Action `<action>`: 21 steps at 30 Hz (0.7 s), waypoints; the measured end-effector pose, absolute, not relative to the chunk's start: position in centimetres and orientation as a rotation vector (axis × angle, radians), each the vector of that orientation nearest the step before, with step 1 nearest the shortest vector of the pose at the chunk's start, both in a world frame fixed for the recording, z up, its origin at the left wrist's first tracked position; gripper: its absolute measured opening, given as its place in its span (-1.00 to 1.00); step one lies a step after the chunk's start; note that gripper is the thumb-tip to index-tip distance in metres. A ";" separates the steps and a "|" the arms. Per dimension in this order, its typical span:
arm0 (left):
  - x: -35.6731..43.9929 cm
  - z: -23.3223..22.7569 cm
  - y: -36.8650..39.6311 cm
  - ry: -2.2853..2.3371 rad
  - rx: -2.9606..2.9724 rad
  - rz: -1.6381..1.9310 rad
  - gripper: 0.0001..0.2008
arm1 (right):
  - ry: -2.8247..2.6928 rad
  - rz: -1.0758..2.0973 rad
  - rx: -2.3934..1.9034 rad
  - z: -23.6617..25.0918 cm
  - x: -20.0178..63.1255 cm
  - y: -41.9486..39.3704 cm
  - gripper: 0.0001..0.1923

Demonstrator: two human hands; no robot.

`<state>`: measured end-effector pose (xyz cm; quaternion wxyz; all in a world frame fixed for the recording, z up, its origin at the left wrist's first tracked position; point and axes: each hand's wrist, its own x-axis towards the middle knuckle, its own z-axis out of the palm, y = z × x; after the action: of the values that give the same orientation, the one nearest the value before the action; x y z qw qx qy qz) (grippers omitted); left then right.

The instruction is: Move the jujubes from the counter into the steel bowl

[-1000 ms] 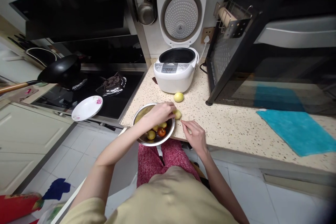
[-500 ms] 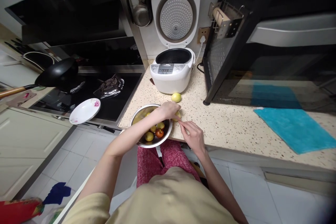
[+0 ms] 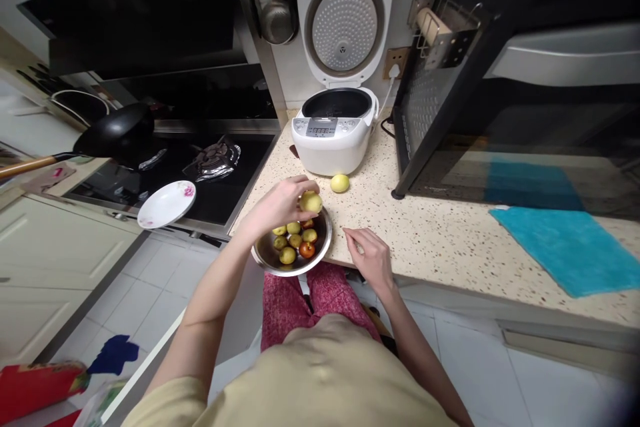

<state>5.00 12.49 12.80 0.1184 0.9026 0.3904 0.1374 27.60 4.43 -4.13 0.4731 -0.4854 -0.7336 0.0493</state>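
Nearest the lower centre of the frame, I saw my right hand [image 3: 373,259] lying on the edge of the speckled surface [image 3: 450,233], fingers loosely curled with the forefinger stretched out, gripping nothing. Just left of it sat the steel bowl [image 3: 320,255], overhanging the surface edge, with several small yellow-green fruits and one red fruit [image 3: 307,250] inside. Above the bowl's far rim, my left hand [image 3: 280,203] pinched one yellow-green fruit [image 3: 311,201] between thumb and fingertips, clear of the others. Slightly farther, a second loose yellow fruit [image 3: 339,183] lay on the surface, just before the white rice cooker [image 3: 333,137], whose lid stood open. At left centre a white plate [image 3: 166,204] rested on the stove edge; a blue cloth [image 3: 570,247] lay at right.
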 end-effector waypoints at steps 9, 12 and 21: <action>0.6 8.4 8.1 1.263 2.548 0.377 -0.67 | -1.834 0.118 -1.190 -4.3 27.6 4.5 -0.75; 0.4 6.7 7.4 1.219 2.555 0.481 -0.64 | -1.830 0.118 -1.188 -4.2 27.6 4.4 -0.75; 0.2 4.8 6.8 1.189 2.568 0.519 -0.54 | -1.837 0.108 -1.200 -4.2 27.5 4.4 -0.74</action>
<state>0.18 6.76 4.83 0.1318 0.8848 0.4096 0.1789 27.46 4.43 -4.24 0.4549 -0.4865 -0.7446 0.0436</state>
